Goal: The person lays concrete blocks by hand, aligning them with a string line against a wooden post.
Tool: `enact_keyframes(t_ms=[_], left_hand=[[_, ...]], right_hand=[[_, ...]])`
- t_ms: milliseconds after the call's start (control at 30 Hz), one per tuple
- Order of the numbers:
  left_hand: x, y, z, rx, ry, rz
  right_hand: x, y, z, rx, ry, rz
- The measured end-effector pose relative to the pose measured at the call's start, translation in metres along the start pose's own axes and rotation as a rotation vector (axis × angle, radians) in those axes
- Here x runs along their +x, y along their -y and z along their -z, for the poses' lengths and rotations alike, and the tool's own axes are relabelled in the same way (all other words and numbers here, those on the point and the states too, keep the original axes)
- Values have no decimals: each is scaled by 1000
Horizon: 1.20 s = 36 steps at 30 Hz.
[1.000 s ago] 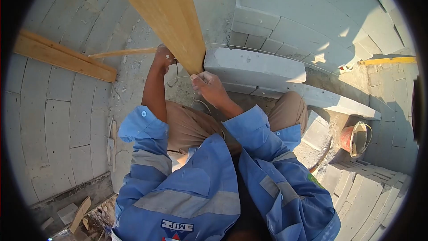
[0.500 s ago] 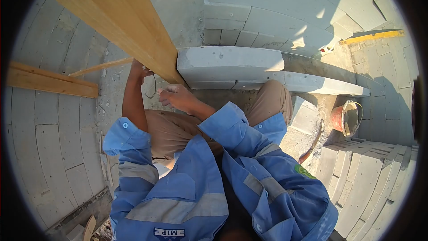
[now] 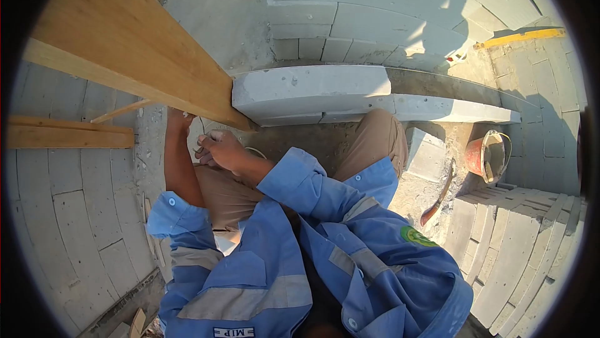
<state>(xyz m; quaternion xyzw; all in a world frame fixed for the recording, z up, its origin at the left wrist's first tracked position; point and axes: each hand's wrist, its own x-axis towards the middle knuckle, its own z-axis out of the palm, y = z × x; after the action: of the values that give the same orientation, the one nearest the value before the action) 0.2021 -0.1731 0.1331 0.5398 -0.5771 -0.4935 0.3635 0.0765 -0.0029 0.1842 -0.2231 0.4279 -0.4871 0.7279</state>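
Observation:
A broad wooden plank (image 3: pixel 131 57) runs from the upper left down to the corner of a long grey block (image 3: pixel 312 91). My left hand (image 3: pixel 177 119) reaches under the plank's lower end, and its fingers are mostly hidden there. My right hand (image 3: pixel 219 149) is just below the plank's end, with the fingers pinched on a thin string (image 3: pixel 253 149) that loops toward my knee. Both arms are in blue sleeves, and I am crouched over tan trousers.
Grey block walls stand all around. A wooden batten (image 3: pixel 69 133) and a thin stick (image 3: pixel 122 111) lie at the left. At the right are an orange bucket (image 3: pixel 490 157), a trowel-like tool (image 3: pixel 440 194) and, farther back, a yellow level (image 3: pixel 519 37).
The view has swung, so the plank now leans further left across the frame. Both hands have shifted down and left, and my right hand has drawn back from the block's corner.

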Motion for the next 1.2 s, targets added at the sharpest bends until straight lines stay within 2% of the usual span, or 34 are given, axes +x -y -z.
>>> enact_keyframes(t_ms=[33,100,133,200,233,367,500,600,667,867,1000,1067,1200], left_hand=[[0,-2,2,6,-16,2],[-4,-12,3,-116,164,124],[-13,-28,-1,-110,147,127],[-35,-68,-16,155,183,125],[-43,-76,-20,67,153,81],[-43,-75,-22,-31,185,100],[-44,-81,-19,-85,203,154],[-47,-93,-24,91,231,181],[-46,-92,-25,135,197,55],[-51,-98,-34,154,169,-164],[-53,-103,-36,30,215,-64],[-50,-101,-37,171,213,-69],[-48,-100,-37,151,211,-81]], right_hand=[[0,-3,1,40,-31,4],[0,-11,8,39,-29,6],[-2,-14,11,38,-43,14],[-11,-11,16,20,-41,19],[-14,-10,20,-43,-28,49],[-29,-3,32,-282,13,88],[-39,2,37,-380,11,148],[-45,5,37,-467,-12,199],[-47,6,37,-559,-12,233],[-47,4,44,-576,-15,315],[-50,12,46,-616,33,295],[-52,15,42,-589,-5,322],[-51,10,40,-552,27,256]])
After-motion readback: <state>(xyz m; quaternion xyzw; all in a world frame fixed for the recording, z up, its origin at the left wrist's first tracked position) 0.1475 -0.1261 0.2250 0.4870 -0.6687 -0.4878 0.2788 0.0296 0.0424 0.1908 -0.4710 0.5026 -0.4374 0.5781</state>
